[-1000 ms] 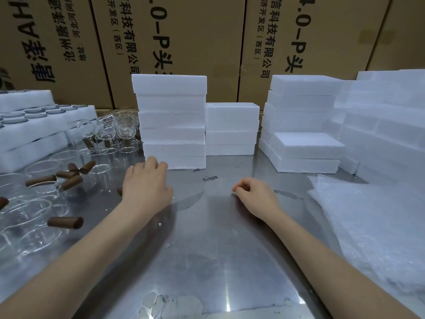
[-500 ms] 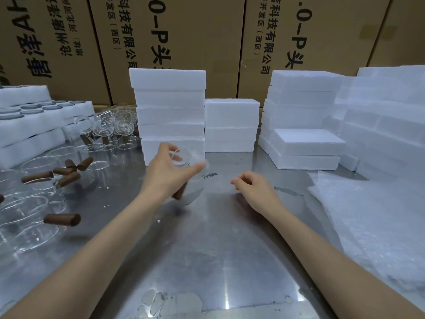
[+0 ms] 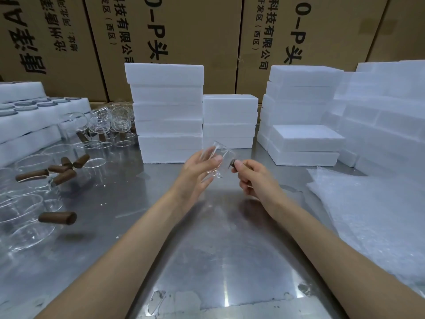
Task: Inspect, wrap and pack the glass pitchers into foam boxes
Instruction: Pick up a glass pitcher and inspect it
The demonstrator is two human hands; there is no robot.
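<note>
- Since the earlier frames, both hands have come together above the middle of the steel table (image 3: 207, 261): the left hand went from resting flat near the glassware to lifting one pitcher, and the right hand rose off the table to take its handle.
- Cardboard cartons (image 3: 184, 38) with printed lettering form the back wall.
- Foam boxes stand along the far edge: a tall stack (image 3: 166, 111) behind the hands, a shorter stack (image 3: 230, 120) beside it, and more stacks (image 3: 303, 116) to the right.
- Bubble wrap (image 3: 368, 203) lies spread on the table's right side.
- Foam trays (image 3: 34, 116) with round holes sit at far left.
- Other glass pitchers (image 3: 25, 217) with brown wooden handles crowd the left of the table.
- Left hand (image 3: 195, 171), fingers loosely curled, cradles the clear body of the held pitcher (image 3: 218, 160), thumb against the glass.
- Right hand (image 3: 253, 178), fingers curled, pinches the pitcher's dark handle (image 3: 232, 163).
- Held pitcher hangs in the air between both hands, in front of the tall stack.
</note>
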